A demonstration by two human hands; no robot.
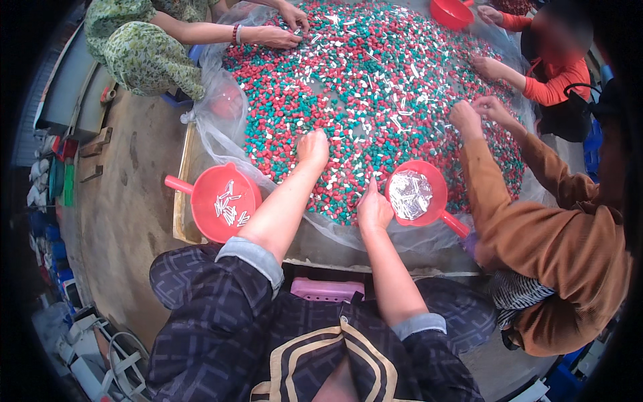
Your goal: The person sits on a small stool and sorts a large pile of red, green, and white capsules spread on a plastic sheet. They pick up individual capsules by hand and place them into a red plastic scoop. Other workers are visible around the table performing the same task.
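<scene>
Small red, green and white pieces [348, 74] lie spread over a plastic-covered table, with thin white strips among them. My left hand [313, 149] is over the near left part of the spread, fingers bent down and drawn together; whatever they pinch is hidden. Near the front edge, my right hand [374, 209] has its index finger stretched forward and its other fingers partly curled, with nothing visible in it. Just right of it sits a red dipper [437, 175] holding many white strips. Left of my left forearm, another red dipper [204, 184] holds fewer strips.
Clear plastic sheeting [214, 127] hangs round the table edge. Other people's hands work at the far left [284, 30], at right [467, 119] and far right [492, 67]. A third red dipper [450, 15] stands at the back. Below the near edge is a pink stool [326, 289].
</scene>
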